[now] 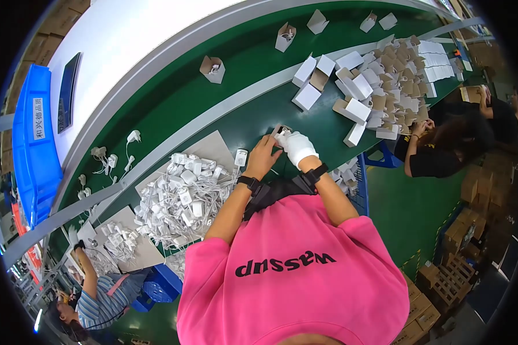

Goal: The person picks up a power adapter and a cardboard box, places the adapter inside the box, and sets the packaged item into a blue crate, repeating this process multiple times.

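At the table's near edge my bare left hand (262, 156) is closed round the side of a small white box (280, 129) with a brown inside. My right hand (298, 148), in a white glove, has its fingers bunched at the box's mouth. What they grip there is mostly hidden, though something whitish shows by the fingertips. Close to my left wrist lies a single white charger (241, 157). Left of it spreads a big heap of white chargers with cables (184, 192) on a tan cardboard sheet (210, 146).
Many open white boxes (385, 86) crowd the table's right side; several stand nearer (307, 96). Beyond a grey rail (236, 105), a green belt (172, 92) carries boxes and chargers. A blue crate (360, 187) stands right of me. Co-workers sit left (106, 299) and right (443, 149).
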A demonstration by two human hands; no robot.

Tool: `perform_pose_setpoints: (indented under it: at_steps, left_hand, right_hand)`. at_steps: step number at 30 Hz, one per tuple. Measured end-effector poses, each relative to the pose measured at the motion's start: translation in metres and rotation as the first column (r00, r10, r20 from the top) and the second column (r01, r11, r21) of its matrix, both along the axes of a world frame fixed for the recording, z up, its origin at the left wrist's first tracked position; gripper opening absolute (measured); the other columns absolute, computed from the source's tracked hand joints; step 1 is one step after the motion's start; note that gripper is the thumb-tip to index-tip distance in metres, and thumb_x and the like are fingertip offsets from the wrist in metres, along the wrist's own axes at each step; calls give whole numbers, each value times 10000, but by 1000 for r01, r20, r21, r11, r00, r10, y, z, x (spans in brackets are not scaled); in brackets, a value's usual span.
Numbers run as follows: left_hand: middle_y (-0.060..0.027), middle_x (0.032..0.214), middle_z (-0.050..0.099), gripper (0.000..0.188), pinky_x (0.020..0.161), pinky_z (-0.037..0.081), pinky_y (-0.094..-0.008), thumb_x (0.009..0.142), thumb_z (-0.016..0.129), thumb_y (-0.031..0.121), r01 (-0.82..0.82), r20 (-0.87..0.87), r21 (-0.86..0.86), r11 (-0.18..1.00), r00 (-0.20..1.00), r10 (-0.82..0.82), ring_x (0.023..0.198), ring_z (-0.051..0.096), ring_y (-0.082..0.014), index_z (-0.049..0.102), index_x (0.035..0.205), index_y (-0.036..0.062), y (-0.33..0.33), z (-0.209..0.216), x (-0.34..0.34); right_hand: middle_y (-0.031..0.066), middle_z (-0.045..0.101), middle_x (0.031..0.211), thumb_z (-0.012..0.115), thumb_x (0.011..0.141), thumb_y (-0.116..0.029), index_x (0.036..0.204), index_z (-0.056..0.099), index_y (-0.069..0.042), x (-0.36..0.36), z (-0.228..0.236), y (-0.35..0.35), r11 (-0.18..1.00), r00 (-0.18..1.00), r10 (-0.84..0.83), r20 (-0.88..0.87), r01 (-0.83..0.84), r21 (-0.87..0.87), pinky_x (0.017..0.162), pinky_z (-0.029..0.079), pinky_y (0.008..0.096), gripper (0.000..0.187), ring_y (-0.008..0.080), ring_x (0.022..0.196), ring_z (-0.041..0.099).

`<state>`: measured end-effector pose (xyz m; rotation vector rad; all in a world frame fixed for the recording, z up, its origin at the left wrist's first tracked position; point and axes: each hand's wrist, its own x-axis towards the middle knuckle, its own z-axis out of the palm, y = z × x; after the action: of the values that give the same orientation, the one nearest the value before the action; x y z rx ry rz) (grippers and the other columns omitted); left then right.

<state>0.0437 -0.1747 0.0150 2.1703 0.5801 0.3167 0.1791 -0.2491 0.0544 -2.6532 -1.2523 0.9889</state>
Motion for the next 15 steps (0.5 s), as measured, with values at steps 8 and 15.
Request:
perform_pose_setpoints:
  at_steps: [8, 15]
  left_hand:
    - [-125, 1039, 562, 329, 757, 511, -432, 733, 710, 74, 4, 62, 133, 991, 998, -12, 925, 601, -352, 502, 985, 43, -5, -5, 3]
    - [-137, 1071, 546, 338, 757, 513, -438, 730, 681, 60, 7, -63, -18, 1000, 998, -8, 946, 593, -363, 487, 1007, 43, 1, -2, 8]
  right_hand:
    - [235, 638, 1007, 564, 845, -161, 966, 672, -20, -17, -4, 11, 981, 961, 195, 196, -186, -61, 768, 539, 438, 215, 369, 891, 655]
    - [161, 635, 965, 529, 851, -116, 1037, 631, -62, -13, -33, -5, 940, 989, 20, 144, -68, 335, 674, 543, 418, 219, 316, 857, 659]
